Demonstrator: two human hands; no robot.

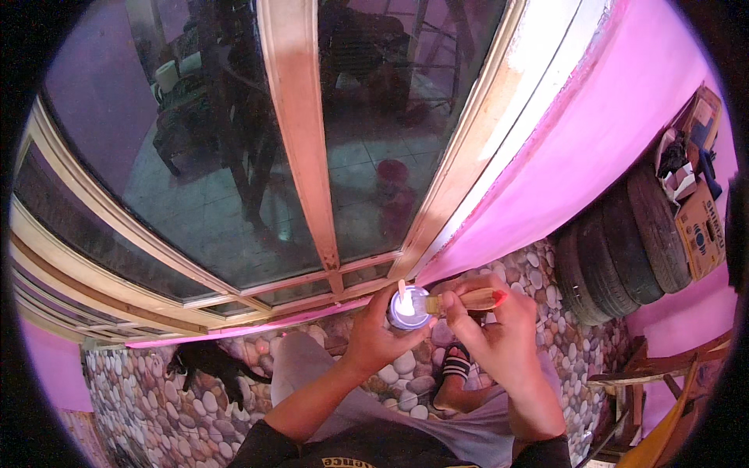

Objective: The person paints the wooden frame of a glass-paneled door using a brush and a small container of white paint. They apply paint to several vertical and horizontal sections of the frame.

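Observation:
My left hand is wrapped round a small round tub of white paint, held up before me. A thin wooden stick stands up out of the paint at the tub's far rim. In my right hand is a paintbrush with a wooden handle, red at its end. The brush lies level, its bristles over the tub's opening; whether they touch the paint I cannot tell. Beyond the tub rises a wooden window frame, with bright white paint along its right-hand post.
Dark glass panes fill the frame beside a pink wall. Several tyres lean at the right, near a cardboard box. A black cat is on the pebble-patterned floor at left. Wooden pieces stand at lower right.

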